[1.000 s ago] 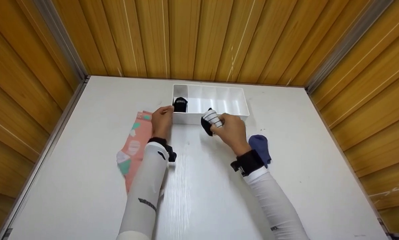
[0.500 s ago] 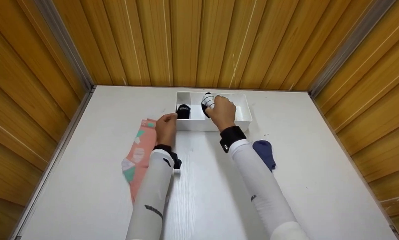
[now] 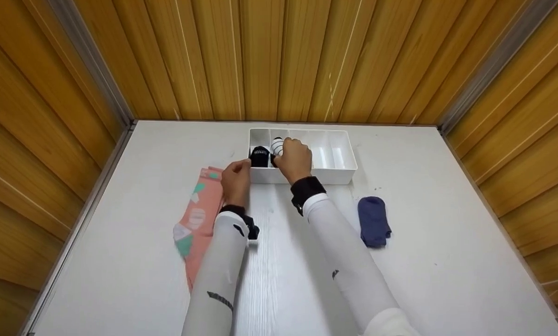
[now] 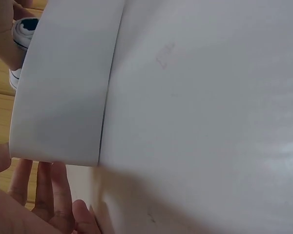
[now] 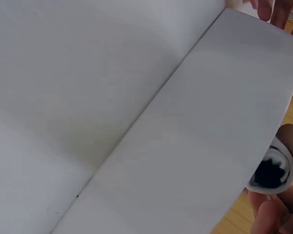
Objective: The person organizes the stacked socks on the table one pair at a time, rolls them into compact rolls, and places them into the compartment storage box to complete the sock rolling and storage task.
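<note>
Wood-panelled booth (image 3: 279,56), white table (image 3: 428,261)

No readable text; black rolled sock (image 3: 260,156) lettering too blurred.

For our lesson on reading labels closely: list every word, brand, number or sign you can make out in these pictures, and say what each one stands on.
White lettering on the rolled black sock in the white organizer box: too small and blurred to read.
Dark marks on the white sleeves: logos, no readable letters.
Pink sock: a pattern only, no words.
Wrist views: no writing at all.
</note>
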Tool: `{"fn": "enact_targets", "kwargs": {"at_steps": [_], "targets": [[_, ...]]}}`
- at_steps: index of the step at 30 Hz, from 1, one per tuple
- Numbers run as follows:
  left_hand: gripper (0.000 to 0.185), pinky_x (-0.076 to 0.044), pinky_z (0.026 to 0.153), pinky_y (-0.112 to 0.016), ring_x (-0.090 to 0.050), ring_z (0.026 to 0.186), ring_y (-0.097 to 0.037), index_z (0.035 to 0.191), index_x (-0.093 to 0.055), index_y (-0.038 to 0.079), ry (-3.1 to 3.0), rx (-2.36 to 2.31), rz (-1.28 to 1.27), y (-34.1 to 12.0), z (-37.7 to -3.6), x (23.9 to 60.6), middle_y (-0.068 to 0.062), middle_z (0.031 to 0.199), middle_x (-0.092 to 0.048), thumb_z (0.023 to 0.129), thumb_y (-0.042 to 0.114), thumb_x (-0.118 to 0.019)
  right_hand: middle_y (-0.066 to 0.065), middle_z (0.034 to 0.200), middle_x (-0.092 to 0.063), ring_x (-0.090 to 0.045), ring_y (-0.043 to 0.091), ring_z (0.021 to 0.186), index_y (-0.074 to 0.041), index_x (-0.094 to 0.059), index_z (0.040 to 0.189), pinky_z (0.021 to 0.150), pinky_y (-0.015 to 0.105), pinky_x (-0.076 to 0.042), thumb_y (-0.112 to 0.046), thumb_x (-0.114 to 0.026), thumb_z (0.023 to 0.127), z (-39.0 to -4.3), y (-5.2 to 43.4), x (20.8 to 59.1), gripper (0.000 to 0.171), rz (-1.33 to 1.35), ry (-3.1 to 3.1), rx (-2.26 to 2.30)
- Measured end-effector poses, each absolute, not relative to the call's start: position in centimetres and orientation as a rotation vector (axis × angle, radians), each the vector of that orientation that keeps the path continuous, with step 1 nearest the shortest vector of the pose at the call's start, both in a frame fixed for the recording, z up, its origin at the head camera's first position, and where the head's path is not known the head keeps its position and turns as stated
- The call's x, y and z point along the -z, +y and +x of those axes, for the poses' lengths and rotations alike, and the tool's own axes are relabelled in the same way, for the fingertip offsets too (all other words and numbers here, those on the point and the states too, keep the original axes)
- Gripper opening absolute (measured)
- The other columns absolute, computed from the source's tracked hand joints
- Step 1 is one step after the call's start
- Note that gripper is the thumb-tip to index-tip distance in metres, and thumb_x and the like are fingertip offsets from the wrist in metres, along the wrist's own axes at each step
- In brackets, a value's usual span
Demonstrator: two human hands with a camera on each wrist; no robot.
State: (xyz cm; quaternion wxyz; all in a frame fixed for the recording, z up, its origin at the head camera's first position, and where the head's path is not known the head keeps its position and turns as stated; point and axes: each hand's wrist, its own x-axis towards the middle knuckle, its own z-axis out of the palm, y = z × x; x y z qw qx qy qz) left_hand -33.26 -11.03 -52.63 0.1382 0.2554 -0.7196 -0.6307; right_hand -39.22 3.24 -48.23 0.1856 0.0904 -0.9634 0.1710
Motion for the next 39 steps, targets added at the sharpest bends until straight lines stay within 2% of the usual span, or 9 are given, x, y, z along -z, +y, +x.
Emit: {"fn": "enact_targets", "kwargs": {"at_steps": [6, 10, 13, 16, 20, 27, 30, 35, 39], "targets": [[0.028, -0.048, 0.094, -0.040, -0.065, 0.106, -0.024, 0.106, -0.077, 0.014, -2.068, 1.816, 0.722, -10.8, -33.3, 52.7, -0.007, 0.111, -0.075, 0.094, 0.037, -0.069, 0.019, 0.088, -0.075, -0.073, 0.041, 0.081, -0.003, -0.069, 0.094, 0.067, 0.053, -0.058, -0.014, -0.075, 0.079, -39.2, 2.9, 49.0, 0.019, 0.276, -2.712, -0.460], [0.028, -0.048, 0.092, -0.040, -0.065, 0.104, -0.024, 0.106, -0.078, 0.014, -2.080, 1.806, 0.714, -10.7, -33.2, 52.6, -0.008, 0.110, -0.075, 0.094, 0.037, -0.069, 0.013, 0.081, -0.074, -0.073, 0.034, 0.080, -0.010, -0.065, 0.080, 0.065, 0.050, -0.057, -0.018, -0.076, 0.078, -39.2, 3.1, 49.5, 0.014, 0.187, -2.762, -0.507], [0.027, -0.048, 0.092, -0.039, -0.065, 0.104, -0.024, 0.106, -0.078, 0.014, -2.079, 1.805, 0.709, -10.7, -33.2, 52.5, -0.007, 0.109, -0.075, 0.094, 0.037, -0.070, 0.008, 0.076, -0.073, -0.072, 0.031, 0.080, -0.014, -0.059, 0.066, 0.065, 0.048, -0.056, -0.023, -0.076, 0.080, -39.2, 3.2, 49.8, 0.024, 0.158, -2.798, -0.545], [0.026, -0.048, 0.094, -0.039, -0.065, 0.105, -0.023, 0.106, -0.077, 0.013, -2.061, 1.830, 0.701, -10.8, -33.1, 52.4, -0.007, 0.109, -0.075, 0.094, 0.036, -0.070, 0.011, 0.081, -0.075, -0.072, 0.032, 0.085, -0.013, -0.065, 0.062, 0.068, 0.048, -0.057, -0.024, -0.071, 0.087, -39.2, 3.1, 50.0, 0.028, 0.193, -2.831, -0.542], [0.027, -0.048, 0.096, -0.039, -0.064, 0.108, -0.023, 0.108, -0.077, 0.013, -2.054, 1.866, 0.696, -11.0, -33.0, 52.3, -0.008, 0.111, -0.074, 0.095, 0.035, -0.070, 0.015, 0.089, -0.077, -0.073, 0.034, 0.090, -0.011, -0.075, 0.071, 0.072, 0.050, -0.058, -0.021, -0.063, 0.093, -39.2, 3.2, 50.2, 0.028, 0.236, -2.848, -0.531], [0.030, -0.048, 0.093, -0.040, -0.064, 0.105, -0.026, 0.113, -0.075, 0.012, -2.151, 1.847, 0.690, -11.5, -33.1, 51.6, -0.012, 0.115, -0.072, 0.096, 0.035, -0.067, 0.013, 0.092, -0.071, -0.067, 0.036, 0.088, -0.004, -0.074, 0.085, 0.070, 0.049, -0.058, -0.022, -0.058, 0.097, -38.5, 3.8, 50.7, 0.027, 0.391, -2.667, -0.574], [0.033, -0.048, 0.096, -0.041, -0.064, 0.108, -0.028, 0.116, -0.074, 0.011, -2.236, 1.814, 0.670, -12.1, -33.4, 51.0, -0.015, 0.118, -0.071, 0.097, 0.035, -0.064, 0.009, 0.091, -0.068, -0.065, 0.032, 0.084, -0.006, -0.071, 0.085, 0.067, 0.046, -0.058, -0.021, -0.060, 0.095, -37.9, 3.9, 50.8, 0.021, 0.482, -2.536, -0.569], [0.035, -0.046, 0.101, -0.042, -0.062, 0.116, -0.027, 0.117, -0.073, 0.012, -2.344, 1.741, 0.637, -14.4, -33.8, 50.5, -0.009, 0.124, -0.070, 0.098, 0.037, -0.059, 0.004, 0.086, -0.065, -0.064, 0.023, 0.077, -0.010, -0.066, 0.082, 0.065, 0.037, -0.056, -0.018, -0.062, 0.093, -36.3, 2.5, 51.0, 0.014, 0.699, -2.397, -0.603], [0.031, -0.049, 0.096, -0.045, -0.064, 0.110, -0.028, 0.112, -0.073, 0.012, -2.548, 1.451, 0.536, -17.5, -33.5, 50.0, -0.008, 0.119, -0.072, 0.096, 0.034, -0.059, 0.001, 0.088, -0.067, -0.064, 0.017, 0.082, -0.012, -0.069, 0.089, 0.073, 0.032, -0.054, -0.020, -0.061, 0.093, -33.9, -0.1, 50.7, 0.013, 0.976, -2.535, -0.664]]}}
